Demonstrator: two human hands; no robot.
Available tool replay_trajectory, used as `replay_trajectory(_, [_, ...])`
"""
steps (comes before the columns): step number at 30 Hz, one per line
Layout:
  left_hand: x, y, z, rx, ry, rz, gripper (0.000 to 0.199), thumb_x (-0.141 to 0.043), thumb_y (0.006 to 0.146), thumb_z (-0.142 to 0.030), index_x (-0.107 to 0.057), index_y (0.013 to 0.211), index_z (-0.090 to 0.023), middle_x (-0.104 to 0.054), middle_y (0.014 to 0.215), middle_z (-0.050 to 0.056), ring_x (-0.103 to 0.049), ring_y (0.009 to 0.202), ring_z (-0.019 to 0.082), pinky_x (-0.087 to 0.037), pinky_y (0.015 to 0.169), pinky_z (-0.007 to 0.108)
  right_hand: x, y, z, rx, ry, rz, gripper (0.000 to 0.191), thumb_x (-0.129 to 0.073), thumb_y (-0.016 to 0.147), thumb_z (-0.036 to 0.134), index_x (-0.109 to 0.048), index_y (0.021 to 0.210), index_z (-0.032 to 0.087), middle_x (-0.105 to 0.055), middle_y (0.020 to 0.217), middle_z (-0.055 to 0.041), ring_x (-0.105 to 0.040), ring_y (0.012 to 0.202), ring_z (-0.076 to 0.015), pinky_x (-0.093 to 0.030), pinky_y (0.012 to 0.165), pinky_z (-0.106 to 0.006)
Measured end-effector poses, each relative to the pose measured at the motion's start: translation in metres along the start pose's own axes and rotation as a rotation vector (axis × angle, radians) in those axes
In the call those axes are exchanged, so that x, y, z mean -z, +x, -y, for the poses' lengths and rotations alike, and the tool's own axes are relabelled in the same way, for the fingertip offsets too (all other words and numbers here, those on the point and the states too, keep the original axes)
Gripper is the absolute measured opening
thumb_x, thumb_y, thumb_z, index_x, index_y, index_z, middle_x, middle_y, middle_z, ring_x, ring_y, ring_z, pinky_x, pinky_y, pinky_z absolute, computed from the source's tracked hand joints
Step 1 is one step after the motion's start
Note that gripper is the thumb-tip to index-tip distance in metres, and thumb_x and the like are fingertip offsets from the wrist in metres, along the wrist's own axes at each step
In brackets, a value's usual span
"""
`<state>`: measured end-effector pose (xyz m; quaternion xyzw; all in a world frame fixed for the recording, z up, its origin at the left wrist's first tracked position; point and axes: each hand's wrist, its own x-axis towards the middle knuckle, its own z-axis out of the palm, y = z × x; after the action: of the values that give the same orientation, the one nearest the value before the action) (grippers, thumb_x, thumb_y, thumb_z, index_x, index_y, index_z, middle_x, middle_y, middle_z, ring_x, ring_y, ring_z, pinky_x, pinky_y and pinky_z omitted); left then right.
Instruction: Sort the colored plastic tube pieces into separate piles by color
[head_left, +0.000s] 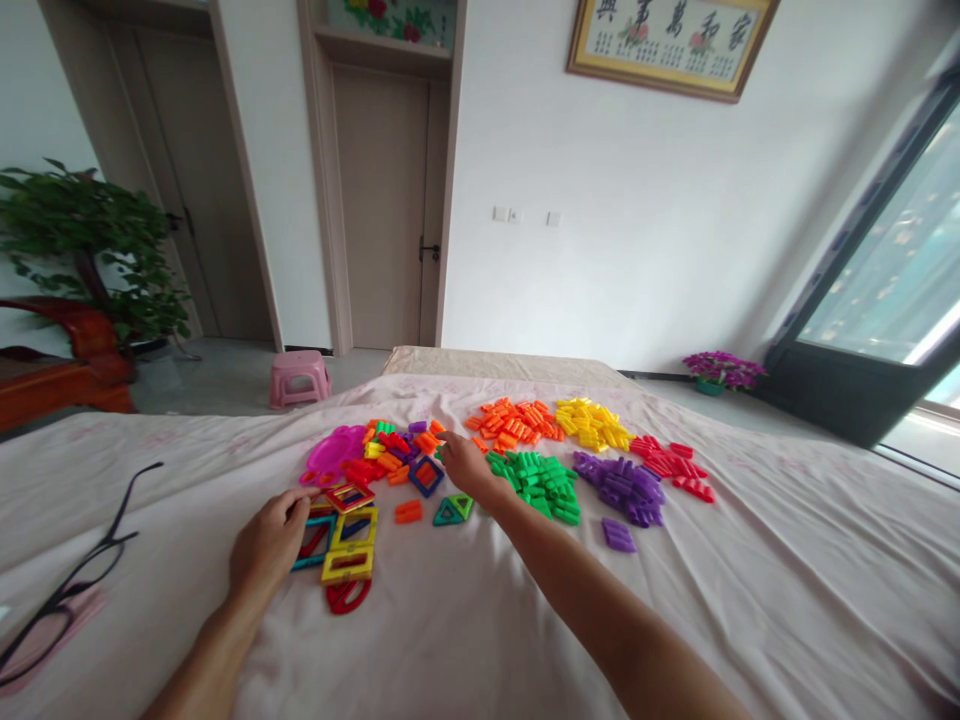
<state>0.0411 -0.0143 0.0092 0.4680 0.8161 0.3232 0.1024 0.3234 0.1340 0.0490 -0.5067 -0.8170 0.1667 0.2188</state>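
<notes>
My left hand [270, 540] is closed, thumb and forefinger pinching the edge of a red magnetic tile [350, 497] that lies tilted over other tiles. Beneath and in front of it are yellow tiles [348, 563], a blue-green frame and a red rounded tile [348, 596]. My right hand [463, 468] reaches over the mixed heap of plastic blocks [390, 462], its fingers closed with a bit of a green block [440, 453] showing at the tips. Close to that hand lie a dark blue square tile [426, 477], green triangle tiles [452, 510] and an orange block [409, 512].
Sorted heaps of ribbed blocks lie to the right: orange [517, 424], yellow [592, 424], green [536, 485], purple [621, 488] and red [670, 460]. A magenta plastic tray [330, 452] stands behind the tiles. Glasses [75, 590] rest on the cloth [465, 640] at left.
</notes>
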Motion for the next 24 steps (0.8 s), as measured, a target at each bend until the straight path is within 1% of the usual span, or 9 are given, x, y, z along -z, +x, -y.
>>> replay_trajectory(3, [-0.001,0.001,0.002,-0.016,-0.003,-0.007,0.043,-0.040,0.094,-0.042,-0.075,0.113,-0.026,-0.076,0.119,0.007,-0.069,0.103,0.026,-0.049,0.080,0.031,0.013,-0.012,-0.001,0.053,0.082,-0.070,0.034,-0.046,0.100,0.021,-0.067,0.127,0.019,-0.074,0.118,-0.0073,-0.069,0.104,-0.0179,-0.048,0.089,-0.024])
replay_trajectory(6, [-0.002,0.002,0.003,-0.033,-0.005,-0.028,0.042,-0.041,0.093,-0.041,-0.076,0.111,-0.026,-0.076,0.117,0.007,-0.070,0.102,0.026,-0.050,0.079,0.030,0.031,-0.027,-0.007,0.099,0.074,-0.147,0.033,-0.048,0.098,0.020,-0.070,0.122,0.020,-0.074,0.118,-0.0054,-0.068,0.108,-0.0180,-0.046,0.094,-0.024])
replay_trajectory(8, [-0.001,0.001,0.003,-0.037,-0.005,-0.037,0.041,-0.041,0.093,-0.041,-0.076,0.110,-0.026,-0.077,0.115,0.006,-0.070,0.100,0.026,-0.050,0.078,0.030,0.047,-0.037,-0.014,0.059,0.032,-0.195,0.034,-0.047,0.097,0.019,-0.071,0.121,0.021,-0.073,0.121,-0.0052,-0.066,0.111,-0.0186,-0.045,0.096,-0.025])
replay_trajectory(12, [-0.001,0.000,0.001,-0.015,-0.015,-0.021,0.043,-0.040,0.093,-0.042,-0.076,0.111,-0.026,-0.077,0.116,0.007,-0.070,0.100,0.027,-0.050,0.078,0.031,0.083,-0.052,-0.033,-0.118,-0.144,-0.262,0.034,-0.047,0.093,0.017,-0.076,0.112,0.021,-0.075,0.114,-0.0075,-0.066,0.109,-0.0219,-0.045,0.093,-0.028])
replay_trajectory(15, [0.000,0.000,0.000,-0.009,-0.023,-0.011,0.043,-0.039,0.093,-0.042,-0.075,0.112,-0.026,-0.075,0.120,0.007,-0.069,0.104,0.027,-0.049,0.083,0.032,0.095,-0.058,-0.039,-0.173,-0.247,-0.333,0.033,-0.051,0.089,0.018,-0.077,0.109,0.023,-0.075,0.111,-0.0076,-0.064,0.110,-0.0248,-0.042,0.095,-0.032])
replay_trajectory(17, [0.001,-0.001,-0.001,-0.013,-0.026,-0.006,0.043,-0.039,0.093,-0.042,-0.075,0.113,-0.026,-0.074,0.122,0.007,-0.069,0.106,0.027,-0.049,0.085,0.032,0.089,-0.060,-0.036,-0.119,-0.233,-0.327,0.034,-0.052,0.087,0.016,-0.077,0.109,0.024,-0.075,0.111,-0.0061,-0.063,0.110,-0.0235,-0.042,0.096,-0.031])
replay_trajectory(18, [0.001,-0.001,-0.001,-0.013,-0.026,-0.003,0.043,-0.039,0.093,-0.042,-0.074,0.113,-0.026,-0.074,0.122,0.007,-0.068,0.106,0.027,-0.049,0.085,0.032,0.082,-0.061,-0.032,-0.076,-0.206,-0.298,0.035,-0.052,0.087,0.014,-0.077,0.109,0.024,-0.075,0.111,-0.0053,-0.064,0.109,-0.0220,-0.042,0.095,-0.030])
replay_trajectory(21, [0.002,-0.002,-0.003,-0.003,-0.024,0.005,0.044,-0.039,0.094,-0.042,-0.074,0.114,-0.027,-0.074,0.123,0.006,-0.068,0.107,0.027,-0.049,0.085,0.032,0.051,-0.064,-0.013,0.072,-0.127,-0.141,0.031,-0.051,0.090,0.015,-0.077,0.106,0.023,-0.074,0.110,-0.0047,-0.065,0.106,-0.0184,-0.042,0.095,-0.026])
replay_trajectory(24, [0.003,-0.004,-0.004,-0.002,-0.023,0.005,0.044,-0.039,0.094,-0.042,-0.074,0.114,-0.027,-0.075,0.122,0.006,-0.068,0.107,0.026,-0.049,0.084,0.031,0.024,-0.065,0.007,0.163,-0.143,-0.009,0.024,-0.058,0.093,0.024,-0.076,0.109,0.022,-0.072,0.111,-0.0069,-0.064,0.107,-0.0200,-0.043,0.095,-0.028])
